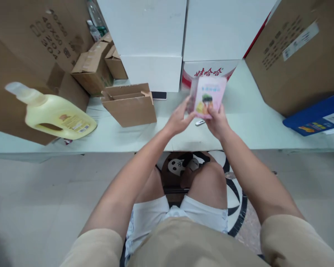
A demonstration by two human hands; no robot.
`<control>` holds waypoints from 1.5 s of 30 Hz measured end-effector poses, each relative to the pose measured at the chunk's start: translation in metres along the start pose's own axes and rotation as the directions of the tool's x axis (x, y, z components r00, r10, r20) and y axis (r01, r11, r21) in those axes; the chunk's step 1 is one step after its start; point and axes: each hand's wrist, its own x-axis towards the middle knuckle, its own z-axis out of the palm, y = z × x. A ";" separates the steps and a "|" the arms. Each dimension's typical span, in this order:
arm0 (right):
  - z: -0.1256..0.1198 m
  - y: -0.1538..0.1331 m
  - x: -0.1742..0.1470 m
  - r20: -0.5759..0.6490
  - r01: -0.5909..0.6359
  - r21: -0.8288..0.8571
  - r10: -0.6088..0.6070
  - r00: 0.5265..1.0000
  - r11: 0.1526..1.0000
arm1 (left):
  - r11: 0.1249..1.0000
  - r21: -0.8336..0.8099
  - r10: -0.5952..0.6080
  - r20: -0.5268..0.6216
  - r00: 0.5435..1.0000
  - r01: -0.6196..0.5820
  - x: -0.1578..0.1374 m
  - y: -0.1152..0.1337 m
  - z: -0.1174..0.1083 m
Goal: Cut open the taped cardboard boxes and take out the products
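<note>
A pink printed package (211,92), with fruit and a dark-lidded jar pictured on its front, is held up above the table between my two hands. My right hand (218,122) grips its lower right part, thumb pressed on the printed face. At the lower left edge, my left hand (180,118) has its thumb and fingers around the package's side, which is blurred by motion. Below the package a small grey-white object (200,122) lies on the table, partly hidden by my hands. To the left of my left hand stands an open cardboard box (130,111) with its flaps up.
On the pale table (172,139) stand a yellow detergent bottle (59,115), small brown boxes (91,68) and a large carton (303,48). White boxes (150,72) are stacked at the back, near a dark phone-like slab (159,95). A blue package (317,115) is at right.
</note>
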 end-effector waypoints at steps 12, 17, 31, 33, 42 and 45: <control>-0.186 -0.006 0.083 -0.752 -0.494 -0.161 0.218 0.622 0.854 | 0.788 0.585 -0.253 0.028 0.967 0.190 -0.058 -0.147 -0.013; -0.205 0.006 0.146 -0.783 -0.577 -0.205 0.221 0.582 0.791 | 0.559 0.827 -0.194 0.058 0.979 0.062 -0.061 -0.157 -0.007; -0.135 0.041 0.211 -0.538 -0.409 -0.339 0.181 0.823 0.847 | 0.488 0.872 -0.192 0.069 0.979 0.034 -0.062 -0.164 -0.006; -0.104 0.042 0.200 -0.466 -0.361 -0.414 0.146 0.873 0.836 | 0.505 0.862 -0.200 0.067 0.978 0.044 -0.062 -0.162 -0.004; 0.159 0.021 0.141 0.218 -0.070 -0.700 0.306 0.927 0.710 | 0.563 0.823 -0.221 0.061 0.973 0.076 -0.065 -0.155 -0.001; 0.223 0.024 0.141 0.226 -0.103 -0.771 0.421 0.878 0.628 | 0.576 0.811 -0.240 0.052 0.969 0.099 -0.066 -0.154 -0.001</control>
